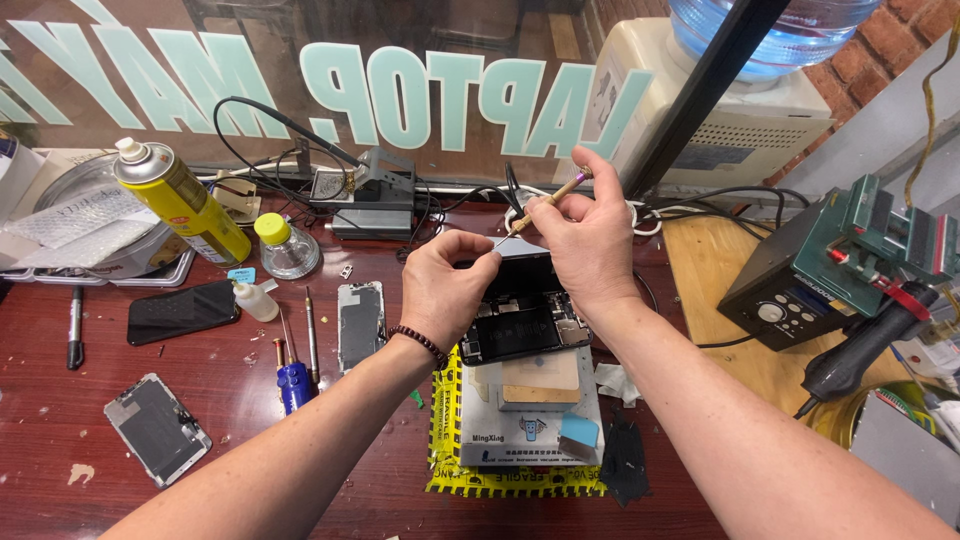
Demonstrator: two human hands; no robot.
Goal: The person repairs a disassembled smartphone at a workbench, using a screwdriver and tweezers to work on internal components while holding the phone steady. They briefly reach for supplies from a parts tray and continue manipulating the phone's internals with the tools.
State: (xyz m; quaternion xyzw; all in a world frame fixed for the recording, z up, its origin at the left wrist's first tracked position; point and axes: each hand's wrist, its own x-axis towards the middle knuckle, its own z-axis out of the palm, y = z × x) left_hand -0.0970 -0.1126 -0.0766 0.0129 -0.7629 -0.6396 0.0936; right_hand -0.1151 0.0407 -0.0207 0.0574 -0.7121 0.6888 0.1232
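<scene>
Near the middle of the counter, both hands meet over an opened phone [520, 320], its dark insides, small boards and metal shields bare, lying tilted on a grey pad [530, 420] edged with yellow tape. His left hand [445, 290] is curled shut, pinching the phone's upper edge; the right hand [585, 240] is clamped on a thin wooden-handled tool [545, 203] whose tip comes down at the phone's top, between the two hands. A yellow spray can [185, 205] with a printed label leans toward the back left corner, a small yellow-capped glass bottle [285, 248] just beside it. Pale green letters run reversed across the window [400, 90] behind. A phone back [360, 322] and a screen [157, 428] lie apart to the left. What the tool tip touches is too small to make out, and a green station [800, 270] at the right edge is partly cut off.
</scene>
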